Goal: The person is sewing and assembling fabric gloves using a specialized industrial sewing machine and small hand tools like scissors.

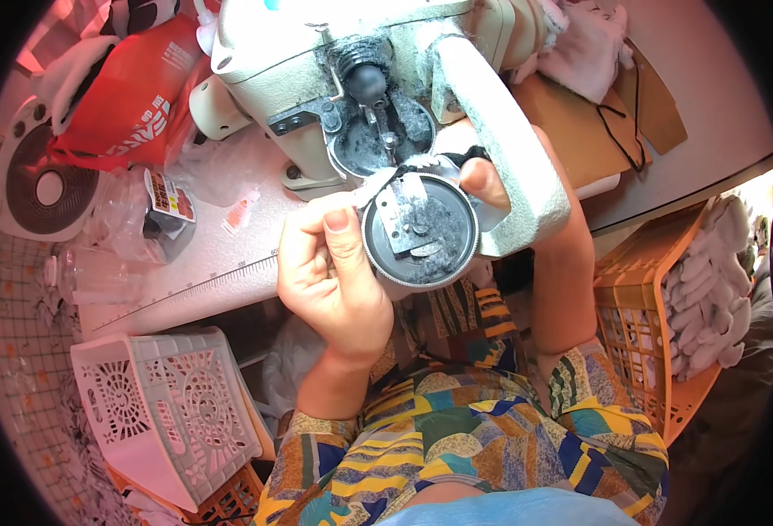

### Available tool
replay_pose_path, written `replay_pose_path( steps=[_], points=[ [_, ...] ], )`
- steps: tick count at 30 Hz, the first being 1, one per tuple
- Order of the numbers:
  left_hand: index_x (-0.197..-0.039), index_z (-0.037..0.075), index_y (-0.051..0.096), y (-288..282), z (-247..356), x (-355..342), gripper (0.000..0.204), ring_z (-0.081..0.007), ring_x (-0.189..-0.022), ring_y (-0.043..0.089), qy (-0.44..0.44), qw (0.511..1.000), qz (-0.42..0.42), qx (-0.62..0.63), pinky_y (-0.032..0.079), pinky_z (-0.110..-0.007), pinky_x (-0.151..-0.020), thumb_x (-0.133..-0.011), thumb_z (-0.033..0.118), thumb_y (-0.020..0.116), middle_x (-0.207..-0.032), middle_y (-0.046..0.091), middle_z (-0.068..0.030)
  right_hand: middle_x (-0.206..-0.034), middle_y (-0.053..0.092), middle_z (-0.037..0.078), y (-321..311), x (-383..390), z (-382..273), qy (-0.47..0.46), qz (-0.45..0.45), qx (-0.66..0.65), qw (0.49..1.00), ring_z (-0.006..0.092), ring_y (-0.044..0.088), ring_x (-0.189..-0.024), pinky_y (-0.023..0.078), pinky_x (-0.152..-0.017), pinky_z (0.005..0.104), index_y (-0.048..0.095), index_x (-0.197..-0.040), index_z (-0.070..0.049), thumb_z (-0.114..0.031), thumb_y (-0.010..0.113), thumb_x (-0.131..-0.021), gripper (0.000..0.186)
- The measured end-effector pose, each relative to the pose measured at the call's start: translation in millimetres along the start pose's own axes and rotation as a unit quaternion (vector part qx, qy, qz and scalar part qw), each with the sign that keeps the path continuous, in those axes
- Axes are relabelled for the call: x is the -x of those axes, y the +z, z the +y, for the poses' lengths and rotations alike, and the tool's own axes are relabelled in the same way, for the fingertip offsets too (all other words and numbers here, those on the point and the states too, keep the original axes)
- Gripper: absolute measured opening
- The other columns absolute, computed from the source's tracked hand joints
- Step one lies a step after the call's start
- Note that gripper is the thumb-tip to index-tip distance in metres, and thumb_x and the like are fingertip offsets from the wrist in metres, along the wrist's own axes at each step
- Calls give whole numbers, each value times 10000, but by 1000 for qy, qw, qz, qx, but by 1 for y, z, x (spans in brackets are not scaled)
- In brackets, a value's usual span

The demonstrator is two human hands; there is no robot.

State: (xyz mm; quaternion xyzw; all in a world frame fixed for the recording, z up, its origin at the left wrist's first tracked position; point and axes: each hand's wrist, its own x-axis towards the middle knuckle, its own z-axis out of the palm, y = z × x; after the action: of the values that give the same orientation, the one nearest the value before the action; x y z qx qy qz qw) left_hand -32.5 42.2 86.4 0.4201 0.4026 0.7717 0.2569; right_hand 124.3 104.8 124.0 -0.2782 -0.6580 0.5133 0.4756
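Note:
A cream sewing machine (527,158) with a dusty round metal feed disc (446,241) stands in front of me. A small piece of white and black fabric (417,165) lies along the disc's top edge, below the needle area. At the left of the disc, my left hand (334,272) pinches the piece's edge between thumb and fingers. My right hand (484,180) reaches behind the machine's curved arm and grips its right end by the dark part. The machine arm hides some of the right fingers.
Left on the table lie a red bag (132,96), a clear plastic bottle (97,273) and a small dark package (169,210). A white plastic basket (167,403) stands lower left. An orange crate (636,307) at right holds grey-white fabric pieces (711,289). Cardboard (570,131) lies behind.

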Motion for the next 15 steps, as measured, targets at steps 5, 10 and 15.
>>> replay_pose_path(
  steps=[5,10,15],
  points=[
    [-949,-43,569,-6,-1,1,172,-81,-804,564,-18,999,-29,30,463,-217,-740,-986,109,499,-903,614,-71,-867,678,51,1,-6,6,19,-39,-2,999,77,588,-793,483,-728,249,651,-942,25,-100,688,-835,169],
    [-997,-41,570,-14,1,4,161,-92,-867,555,-53,997,-45,36,447,-225,-795,-985,85,471,-946,597,-64,-861,654,55,14,31,53,-63,1,29,998,104,580,-792,482,-733,278,625,-976,-2,-57,705,-782,216],
    [-1139,-45,525,-31,0,11,223,-141,-1002,539,-60,980,-154,-110,422,-274,-900,-954,73,485,-1078,569,-78,-902,618,63,35,45,54,-122,57,114,984,127,570,-824,475,-717,298,612,-996,-12,50,645,-742,264]
  ],
)
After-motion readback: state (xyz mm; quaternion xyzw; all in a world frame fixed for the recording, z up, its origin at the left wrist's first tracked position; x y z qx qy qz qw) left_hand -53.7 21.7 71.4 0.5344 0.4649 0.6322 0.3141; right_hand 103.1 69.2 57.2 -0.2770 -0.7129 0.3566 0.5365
